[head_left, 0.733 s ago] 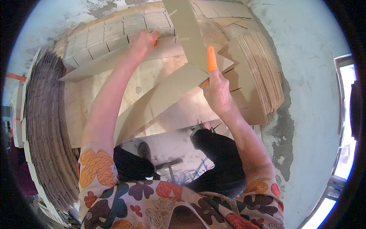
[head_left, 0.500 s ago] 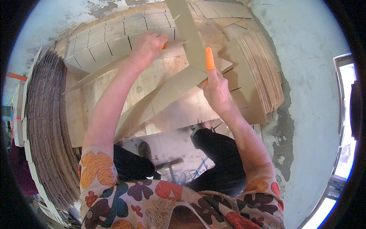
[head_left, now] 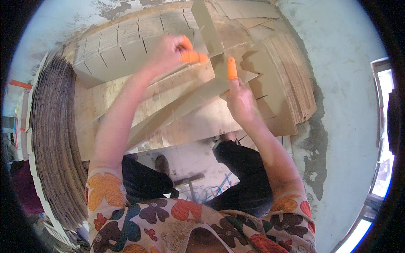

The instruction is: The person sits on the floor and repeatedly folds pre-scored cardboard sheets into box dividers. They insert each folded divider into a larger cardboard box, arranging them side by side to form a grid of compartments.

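Observation:
My right hand (head_left: 241, 101) grips an assembly of crossed cardboard strips, an orange finger cot on its raised digit. One long cardboard strip (head_left: 173, 107) slants down to the left from this hand. Another upright strip (head_left: 206, 27) runs away toward the far edge, crossed by a further strip near its middle. My left hand (head_left: 171, 52), blurred by motion, is just left of that crossing. Its two orange-capped digits point right and stand apart, with nothing visible between them.
A long row of slotted cardboard pieces (head_left: 126, 50) stands along the back of the wooden board (head_left: 101, 99). More slotted cardboard (head_left: 291, 80) is stacked at the right, beside the wall (head_left: 346, 105). A tall pile of brown cardboard (head_left: 52, 139) rises at the left.
My left hand has moved right, toward the crossing, and its digits have spread from the strip it held. The far strip has shifted slightly right; my right hand keeps nearly the same place.

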Action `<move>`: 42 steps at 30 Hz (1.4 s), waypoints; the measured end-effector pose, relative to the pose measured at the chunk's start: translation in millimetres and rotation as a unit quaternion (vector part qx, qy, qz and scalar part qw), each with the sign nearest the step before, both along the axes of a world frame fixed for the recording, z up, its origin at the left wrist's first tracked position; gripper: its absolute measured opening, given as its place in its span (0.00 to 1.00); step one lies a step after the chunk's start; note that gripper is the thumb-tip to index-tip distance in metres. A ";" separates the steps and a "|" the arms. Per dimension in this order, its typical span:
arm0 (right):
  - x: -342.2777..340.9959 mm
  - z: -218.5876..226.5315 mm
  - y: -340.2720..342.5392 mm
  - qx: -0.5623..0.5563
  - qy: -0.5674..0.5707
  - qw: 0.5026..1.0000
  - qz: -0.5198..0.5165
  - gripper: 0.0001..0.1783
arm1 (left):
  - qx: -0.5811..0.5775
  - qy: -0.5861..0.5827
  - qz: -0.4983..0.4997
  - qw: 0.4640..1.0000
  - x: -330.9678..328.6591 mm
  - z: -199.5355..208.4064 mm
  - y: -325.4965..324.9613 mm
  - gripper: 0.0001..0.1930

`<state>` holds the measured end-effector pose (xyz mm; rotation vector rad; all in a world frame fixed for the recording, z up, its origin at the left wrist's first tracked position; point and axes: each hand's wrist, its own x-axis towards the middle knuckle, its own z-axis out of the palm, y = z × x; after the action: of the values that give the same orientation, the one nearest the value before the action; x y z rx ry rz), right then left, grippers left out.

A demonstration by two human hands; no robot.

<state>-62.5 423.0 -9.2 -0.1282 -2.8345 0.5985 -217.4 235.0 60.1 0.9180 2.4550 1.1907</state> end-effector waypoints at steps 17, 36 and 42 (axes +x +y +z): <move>8.5 2.4 1.4 -0.025 0.022 0.999 0.030 0.45 | -0.230 0.382 0.070 0.892 -108.2 -76.3 0.7 0.18; 13.6 7.1 -1.5 -0.009 -0.005 0.999 0.030 0.45 | -0.148 0.366 0.046 0.918 -80.4 -60.0 -7.4 0.09; 13.8 4.9 1.8 0.018 0.009 0.998 0.057 0.49 | -0.121 0.382 0.050 0.915 -82.7 -65.0 -9.6 0.07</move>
<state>-48.7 424.9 -4.3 0.0458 -2.8485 0.5697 -300.1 225.4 -4.9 1.3878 3.1798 0.5667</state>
